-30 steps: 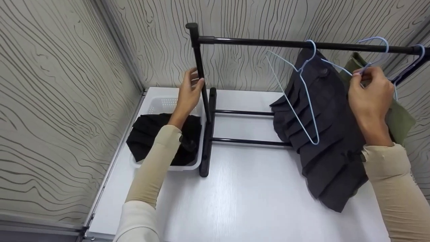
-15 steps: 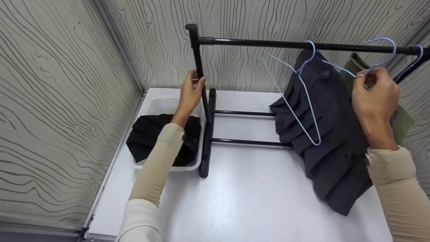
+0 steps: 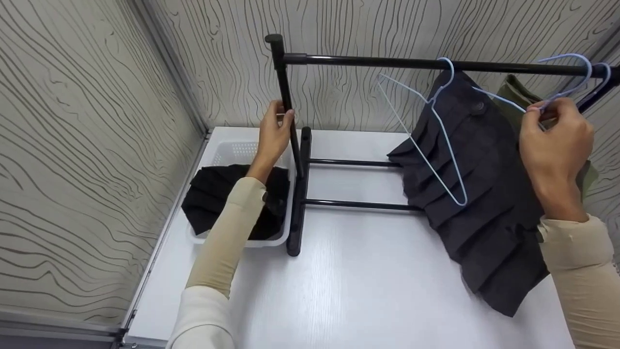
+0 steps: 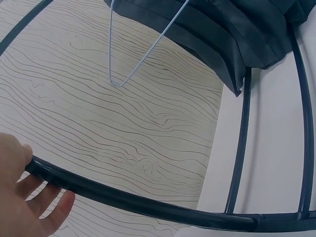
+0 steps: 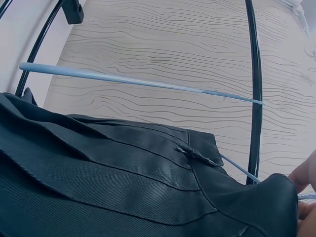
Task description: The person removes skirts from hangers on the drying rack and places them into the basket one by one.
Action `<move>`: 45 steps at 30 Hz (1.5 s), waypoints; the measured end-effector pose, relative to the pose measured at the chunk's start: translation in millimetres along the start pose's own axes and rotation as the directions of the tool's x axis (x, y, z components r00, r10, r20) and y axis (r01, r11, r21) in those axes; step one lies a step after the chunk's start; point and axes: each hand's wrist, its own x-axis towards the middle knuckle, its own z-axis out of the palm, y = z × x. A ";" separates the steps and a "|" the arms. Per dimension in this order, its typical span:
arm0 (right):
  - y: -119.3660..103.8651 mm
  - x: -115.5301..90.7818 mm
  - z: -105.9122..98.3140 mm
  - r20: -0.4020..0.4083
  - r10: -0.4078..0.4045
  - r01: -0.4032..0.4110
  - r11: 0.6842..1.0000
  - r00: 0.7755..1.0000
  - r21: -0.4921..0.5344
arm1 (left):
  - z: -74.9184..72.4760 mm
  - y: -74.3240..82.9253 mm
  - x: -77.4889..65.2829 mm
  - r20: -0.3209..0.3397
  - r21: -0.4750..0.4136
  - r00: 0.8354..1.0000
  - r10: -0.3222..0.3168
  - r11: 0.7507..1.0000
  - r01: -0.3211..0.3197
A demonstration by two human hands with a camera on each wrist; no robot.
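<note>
- White plastic basket (image 3: 244,149): below the left fingers, its perforated far wall showing.
- Black garment (image 3: 210,194): bunched in the basket, partly hidden by the left forearm.
- Left hand (image 3: 273,131): curled round the rack's black upright (image 3: 282,80), thumb on one side, the other fingers on the other.
- Black rail (image 3: 368,61): meets the upright above the left fingers and runs rightward past the right fingers.
- Bare wire hanger (image 3: 431,101): pale blue, hooked on the rail between the hands, left of the right fingers.
- Dark pleated skirt (image 3: 477,194): left of and below the right fingers, its waist angled up toward the rail.
- Held hanger (image 3: 590,71): its neck lies in the right fingers, hook at the rail; whether it bears there, I cannot tell.
- Right hand (image 3: 557,138): thumb and fingers pinching that neck.
- Olive-green garment (image 3: 516,94): behind the right fingers, partly hidden.
- Rightmost hanger (image 3: 609,72): hook just right of them.
</note>
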 end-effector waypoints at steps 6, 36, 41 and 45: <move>-1.3 -1.4 -7.1 -0.020 -0.030 0.030 0.999 0.999 -0.027 | 0.2 0.3 0.3 -0.005 0.005 1.000 -0.013 1.000 0.013; -15.3 -21.3 -31.2 -0.029 -0.128 0.128 0.992 0.991 -0.007 | 0.5 -0.1 -1.0 -0.005 0.020 1.000 0.001 1.000 -0.001; -18.4 -25.3 -33.7 -0.029 -0.150 0.150 0.989 0.988 0.000 | 1.2 0.2 -1.8 -0.004 0.011 1.000 0.001 1.000 -0.001; -19.1 -27.3 -33.4 -0.033 -0.167 0.168 0.986 0.985 0.010 | 1.1 1.1 -1.8 -0.009 0.006 1.000 -0.006 1.000 0.006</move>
